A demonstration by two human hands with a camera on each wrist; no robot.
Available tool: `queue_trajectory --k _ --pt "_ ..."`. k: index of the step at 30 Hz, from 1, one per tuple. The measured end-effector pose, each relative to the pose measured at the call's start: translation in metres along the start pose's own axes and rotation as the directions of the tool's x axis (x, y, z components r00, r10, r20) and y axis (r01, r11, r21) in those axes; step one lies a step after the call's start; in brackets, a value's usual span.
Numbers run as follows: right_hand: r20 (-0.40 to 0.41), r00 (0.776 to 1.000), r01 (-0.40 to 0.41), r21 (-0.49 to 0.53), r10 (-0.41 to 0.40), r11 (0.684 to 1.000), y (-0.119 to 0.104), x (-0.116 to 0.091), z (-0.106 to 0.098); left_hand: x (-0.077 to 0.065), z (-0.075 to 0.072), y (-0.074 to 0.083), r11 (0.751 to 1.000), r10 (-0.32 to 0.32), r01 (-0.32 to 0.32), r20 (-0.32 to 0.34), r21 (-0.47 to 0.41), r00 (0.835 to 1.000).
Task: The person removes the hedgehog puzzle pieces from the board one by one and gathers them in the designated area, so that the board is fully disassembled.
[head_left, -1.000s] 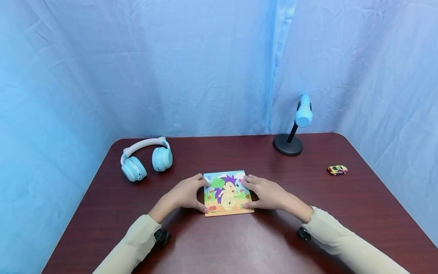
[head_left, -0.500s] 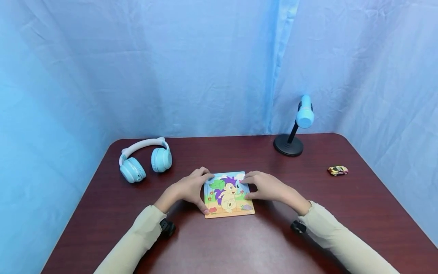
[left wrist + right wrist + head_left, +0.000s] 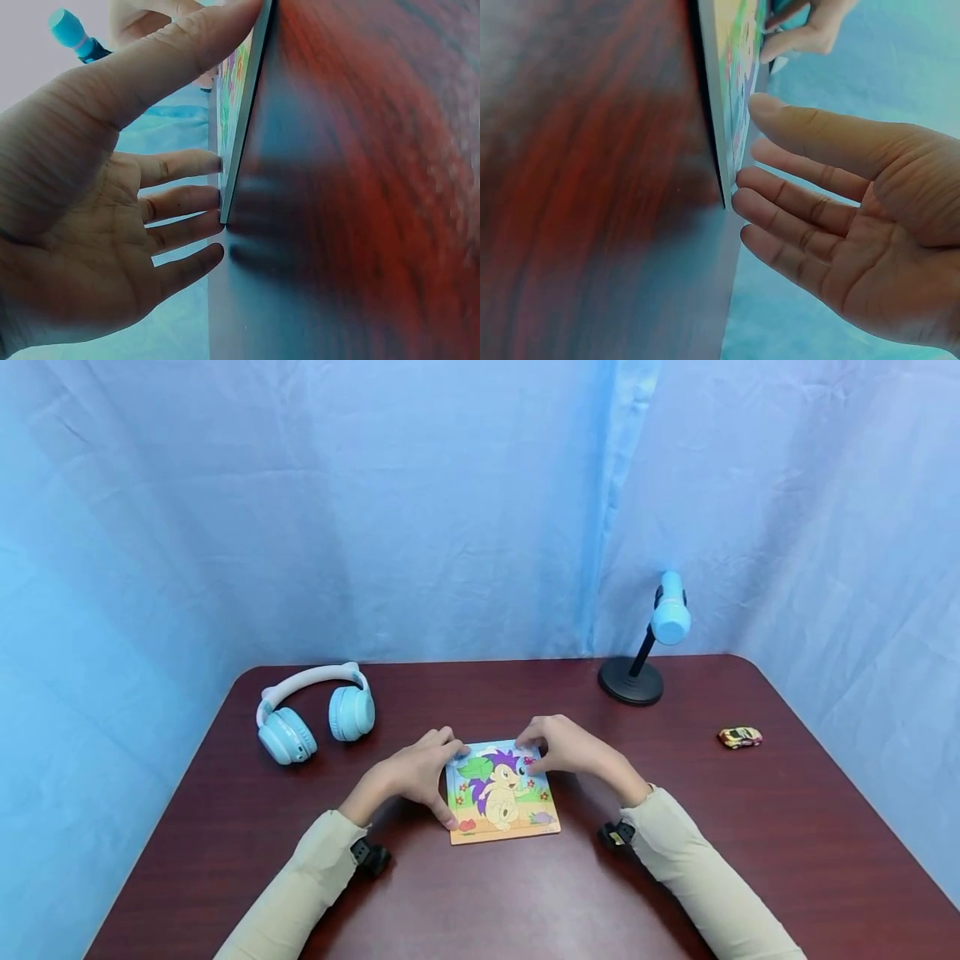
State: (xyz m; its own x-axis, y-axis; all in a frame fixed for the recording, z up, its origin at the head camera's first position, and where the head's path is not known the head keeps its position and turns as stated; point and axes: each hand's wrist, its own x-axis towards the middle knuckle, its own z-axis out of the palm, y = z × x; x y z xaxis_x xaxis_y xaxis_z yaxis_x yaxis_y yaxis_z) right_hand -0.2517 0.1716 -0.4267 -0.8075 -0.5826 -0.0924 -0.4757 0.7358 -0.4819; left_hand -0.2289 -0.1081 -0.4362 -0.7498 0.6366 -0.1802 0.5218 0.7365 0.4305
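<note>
A square picture puzzle (image 3: 501, 797) showing a purple-haired hedgehog lies flat on the dark red table in the head view. My left hand (image 3: 416, 772) spans its left side, with the thumb on the near left corner and the fingers at the far left corner. Over the far right corner is my right hand (image 3: 576, 750), its fingertips at the top edge and its thumb over the picture. In the left wrist view the fingers are spread and nearly straight beside the puzzle's thin edge. The right wrist view shows loosely bent fingers against the board's corner.
Light blue cat-ear headphones (image 3: 318, 710) lie at the back left of the table (image 3: 480, 902). A blue microphone (image 3: 670, 614) on a black round stand (image 3: 630, 681) is at the back right, and a small toy car (image 3: 740, 737) sits near the right edge. Blue curtains hang behind.
My right hand has slid away from me, from the puzzle's right side to its far right corner. The left fingers have shifted up to the far left corner. The puzzle stays in place.
</note>
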Motion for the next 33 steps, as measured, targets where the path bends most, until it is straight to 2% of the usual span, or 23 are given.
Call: queue_trajectory --k 16,33 --pt "0.028 0.999 -0.023 0.031 0.022 0.999 0.005 0.009 0.0 0.0 0.0 -0.002 0.999 0.001 -0.001 -0.001 -0.033 1.0" --pt "0.06 0.998 -0.014 0.064 0.01 0.998 0.007 0.013 0.003 -0.002 0.001 -0.008 0.998 0.015 -0.014 0.012 -0.067 1.0"
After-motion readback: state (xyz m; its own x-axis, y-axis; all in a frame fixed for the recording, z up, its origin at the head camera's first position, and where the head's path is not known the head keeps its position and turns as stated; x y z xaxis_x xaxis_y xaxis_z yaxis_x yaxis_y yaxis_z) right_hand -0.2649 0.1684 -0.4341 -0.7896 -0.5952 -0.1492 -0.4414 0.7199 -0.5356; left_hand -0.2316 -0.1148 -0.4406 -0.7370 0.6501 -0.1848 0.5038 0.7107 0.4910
